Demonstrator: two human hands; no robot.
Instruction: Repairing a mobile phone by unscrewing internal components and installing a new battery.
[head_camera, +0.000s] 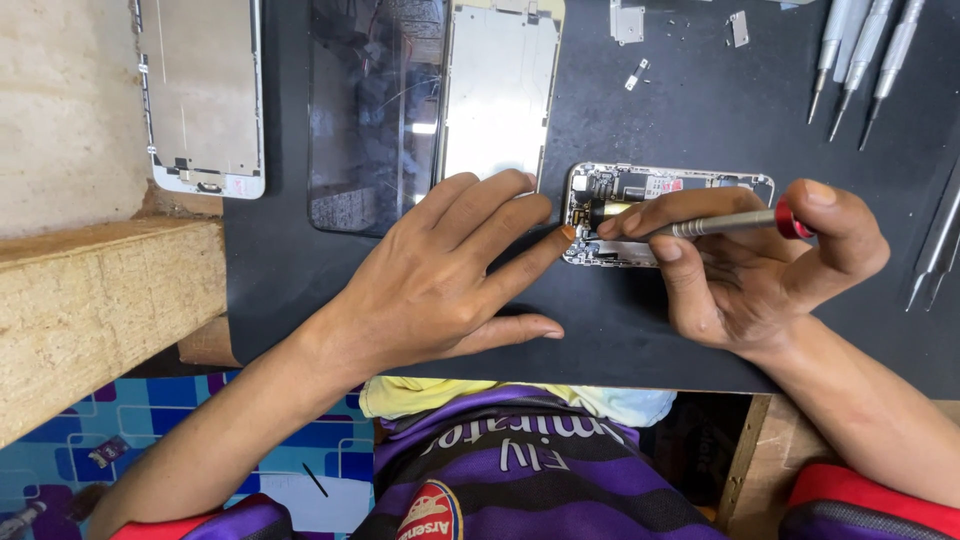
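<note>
The opened phone body lies right of centre on the black mat covering the counter. The left hand rests flat on the mat, fingers spread, its index fingertip touching the phone's left edge. The right hand pinches a slim screwdriver with a red cap, laid nearly level, its tip in the phone's left end. A dark glass panel and a silvery screen backing lie at upper centre; a white screen frame sits upper left. Spare drivers lie upper right. Bare mat shows between.
</note>
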